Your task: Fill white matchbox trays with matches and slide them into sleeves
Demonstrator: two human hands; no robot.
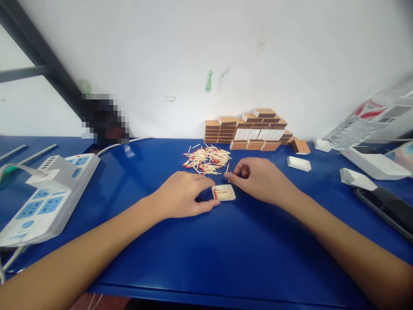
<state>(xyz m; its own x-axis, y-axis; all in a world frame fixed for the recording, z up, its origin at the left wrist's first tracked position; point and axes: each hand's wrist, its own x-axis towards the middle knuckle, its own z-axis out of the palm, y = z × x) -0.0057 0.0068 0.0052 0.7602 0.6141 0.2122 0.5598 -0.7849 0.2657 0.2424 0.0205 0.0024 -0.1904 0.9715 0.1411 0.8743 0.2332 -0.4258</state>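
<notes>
My left hand (182, 194) grips a small white matchbox tray (232, 194) by its left end, thumb and fingers on its near and far sides. Inside the tray lie several matches (223, 193), red heads toward the left. Just beyond the tray's right end, my right hand (254, 177) is closed in a pinch on a match (228, 167), whose stick shows at the fingertips. Behind both hands spreads a loose pile of matches (208, 158) on the blue table (200, 254).
Stacked brown matchboxes (221, 131) stand against the wall. White trays (299, 163) lie to their right, near a plastic bottle (358, 125), a white device (376, 162) and a phone (387, 210). At left is a power strip (51, 198) with a plugged-in charger (53, 172).
</notes>
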